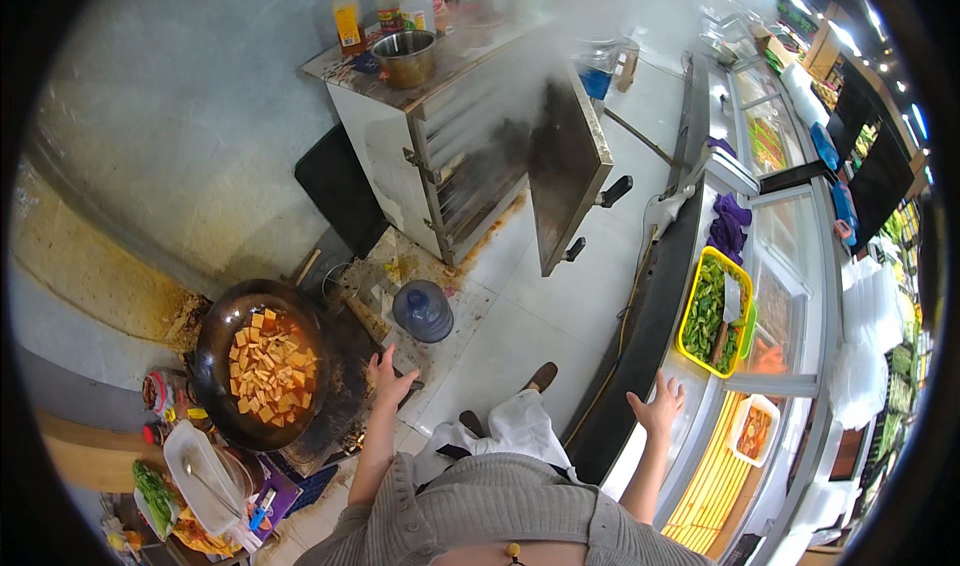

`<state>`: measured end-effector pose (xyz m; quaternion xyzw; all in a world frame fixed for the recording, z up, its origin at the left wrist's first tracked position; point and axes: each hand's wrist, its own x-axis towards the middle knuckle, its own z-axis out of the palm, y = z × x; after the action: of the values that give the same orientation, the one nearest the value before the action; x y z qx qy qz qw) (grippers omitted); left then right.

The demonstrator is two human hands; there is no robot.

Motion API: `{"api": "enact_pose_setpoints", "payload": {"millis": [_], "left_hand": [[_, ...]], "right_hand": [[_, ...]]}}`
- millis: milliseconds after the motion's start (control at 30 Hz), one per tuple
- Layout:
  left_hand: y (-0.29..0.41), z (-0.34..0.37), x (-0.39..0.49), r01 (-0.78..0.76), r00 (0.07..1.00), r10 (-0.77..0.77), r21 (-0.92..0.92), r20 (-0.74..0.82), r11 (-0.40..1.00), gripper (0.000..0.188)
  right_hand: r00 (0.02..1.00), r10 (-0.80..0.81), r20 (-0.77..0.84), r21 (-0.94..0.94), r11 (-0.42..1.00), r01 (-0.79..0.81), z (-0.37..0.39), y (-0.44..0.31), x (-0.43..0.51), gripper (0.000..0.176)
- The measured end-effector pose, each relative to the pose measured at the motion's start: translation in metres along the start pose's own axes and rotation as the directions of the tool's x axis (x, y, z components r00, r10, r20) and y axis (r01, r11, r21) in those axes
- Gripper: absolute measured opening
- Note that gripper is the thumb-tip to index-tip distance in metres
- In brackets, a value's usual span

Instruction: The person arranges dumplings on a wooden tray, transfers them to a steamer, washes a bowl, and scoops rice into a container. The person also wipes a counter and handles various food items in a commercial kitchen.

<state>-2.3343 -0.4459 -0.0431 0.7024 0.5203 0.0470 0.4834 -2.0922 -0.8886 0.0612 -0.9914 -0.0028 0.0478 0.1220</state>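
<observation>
My left hand (391, 378) is raised with fingers apart and holds nothing, near the edge of the dark stove beside a wok (259, 438) of cubed tofu (271, 363) in reddish sauce. On the other side, my right hand (658, 405) is spread and empty beside the steel counter. Just ahead of it a yellow basket (681, 333) holds chopped green vegetables (705, 307), with a cleaver (731, 300) lying on top. Farther forward stands a steaming cabinet (431, 213) whose metal door (570, 168) is swung outward.
A blue plastic water jug (423, 311) stands on the floor ahead. Bottles (346, 15) and a steel pot (405, 60) are on the cabinet. A plastic container (202, 483) lies at lower left. A purple cloth (727, 227) and a food tray (754, 431) are on the right.
</observation>
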Motion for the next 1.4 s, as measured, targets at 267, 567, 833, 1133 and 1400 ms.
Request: {"api": "enact_pose_setpoints", "payload": {"millis": [267, 567, 833, 1133, 1400], "left_hand": [[-0.029, -0.006, 0.002, 0.004, 0.99, 0.0, 0.029, -0.143, 1.0, 0.06], [-0.028, 0.001, 0.0, -0.005, 0.996, 0.016, 0.127, -0.084, 0.992, 0.054], [-0.042, 0.007, -0.005, -0.03, 0.987, 0.036, 0.046, -0.154, 0.998, 0.057], [-0.031, 0.012, -0.013, -0.036, 0.992, 0.044, 0.067, -0.117, 0.997, 0.055], [-0.018, 0.011, -0.02, 0.04, 0.997, -0.033, 0.098, -0.074, 0.994, 0.052]], "right_hand": [[0.923, 0.302, 0.238, -0.229, 0.941, -0.249, 0.055, 0.078, -0.018, 0.084], [0.838, 0.393, 0.378, -0.361, 0.896, -0.257, 0.091, 0.098, -0.013, 0.097], [0.925, 0.338, 0.172, -0.382, 0.889, -0.253, 0.102, 0.088, -0.024, 0.086], [0.913, 0.387, 0.132, -0.34, 0.882, -0.325, 0.108, 0.09, -0.019, 0.082], [0.919, 0.391, 0.048, -0.276, 0.89, -0.364, 0.115, 0.095, -0.018, 0.061]]}}
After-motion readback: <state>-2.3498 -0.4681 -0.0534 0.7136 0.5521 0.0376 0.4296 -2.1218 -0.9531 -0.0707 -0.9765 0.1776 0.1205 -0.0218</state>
